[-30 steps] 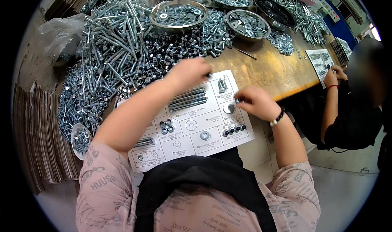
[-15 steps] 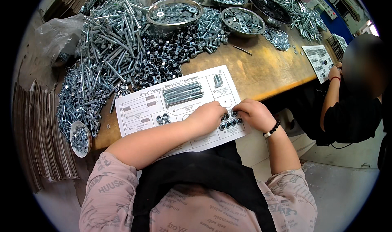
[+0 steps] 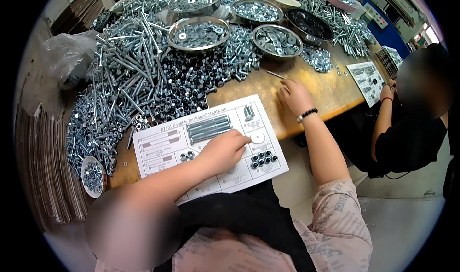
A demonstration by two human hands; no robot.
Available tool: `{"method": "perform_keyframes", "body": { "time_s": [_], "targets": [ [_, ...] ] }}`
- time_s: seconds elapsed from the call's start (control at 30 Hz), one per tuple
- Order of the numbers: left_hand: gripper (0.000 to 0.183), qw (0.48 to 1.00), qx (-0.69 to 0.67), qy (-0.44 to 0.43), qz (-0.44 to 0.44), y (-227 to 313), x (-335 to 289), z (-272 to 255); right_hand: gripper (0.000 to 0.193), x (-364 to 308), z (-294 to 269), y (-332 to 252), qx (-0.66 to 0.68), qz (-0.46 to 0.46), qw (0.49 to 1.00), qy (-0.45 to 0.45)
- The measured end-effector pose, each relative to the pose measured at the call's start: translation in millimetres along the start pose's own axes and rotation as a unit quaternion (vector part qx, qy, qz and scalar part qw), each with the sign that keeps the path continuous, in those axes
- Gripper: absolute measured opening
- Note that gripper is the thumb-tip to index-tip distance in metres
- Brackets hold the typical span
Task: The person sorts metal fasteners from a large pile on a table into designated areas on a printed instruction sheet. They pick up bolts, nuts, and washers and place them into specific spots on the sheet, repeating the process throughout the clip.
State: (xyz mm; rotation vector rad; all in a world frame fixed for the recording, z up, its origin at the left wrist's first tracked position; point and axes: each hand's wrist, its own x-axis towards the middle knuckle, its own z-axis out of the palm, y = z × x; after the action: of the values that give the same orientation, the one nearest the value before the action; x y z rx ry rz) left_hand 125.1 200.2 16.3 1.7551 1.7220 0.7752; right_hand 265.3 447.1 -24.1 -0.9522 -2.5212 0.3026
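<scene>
A white printed hardware sheet lies at the table edge before me. My left hand rests over its middle, fingers loosely bent toward a printed washer outline, with nothing visible in them. Several black-ringed lock nuts stand in rows on the lower right of the sheet. Long hex bolts lie side by side near its top, and short bolts sit in the upper right box. A few more nuts are partly hidden by my left forearm. Beyond the sheet, my right hand reaches over the table, fingers apart, near a loose metal pin.
Heaped bolts and loose lock nuts cover the table's left side. Metal bowls of washers stand at the back. A small white bowl of nuts is at the left edge. Another person works at the right beside a similar sheet.
My right hand has left the lock nuts and moved up and away onto the bare table. My left hand has drawn back to the left, uncovering the nuts and the printed washer.
</scene>
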Motion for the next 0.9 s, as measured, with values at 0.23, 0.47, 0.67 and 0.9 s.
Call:
{"method": "perform_keyframes", "body": {
  "time_s": [0.23, 0.47, 0.67, 0.9],
  "targets": [
    [0.021, 0.999, 0.021, 0.035, -0.027, -11.9, -23.0, -26.2, 0.013, 47.5, 43.0, 10.5, -0.228, 0.008, 0.973, -0.039],
    [0.020, 0.985, 0.031, 0.136, -0.101, -46.5, -51.4, -59.7, 0.010, 55.1, 40.3, 13.6, -0.174, 0.017, 0.983, -0.056],
    [0.019, 0.948, 0.076, 0.279, -0.136, -87.0, -85.7, -89.7, 0.014, 51.8, 25.4, 34.7, 0.021, 0.090, 0.994, 0.055],
    [0.019, 0.881, 0.056, 0.418, -0.215, -151.8, -134.8, -99.3, 0.022, 55.3, 5.4, 62.3, 0.047, 0.199, 0.976, 0.071]
  ]
}}
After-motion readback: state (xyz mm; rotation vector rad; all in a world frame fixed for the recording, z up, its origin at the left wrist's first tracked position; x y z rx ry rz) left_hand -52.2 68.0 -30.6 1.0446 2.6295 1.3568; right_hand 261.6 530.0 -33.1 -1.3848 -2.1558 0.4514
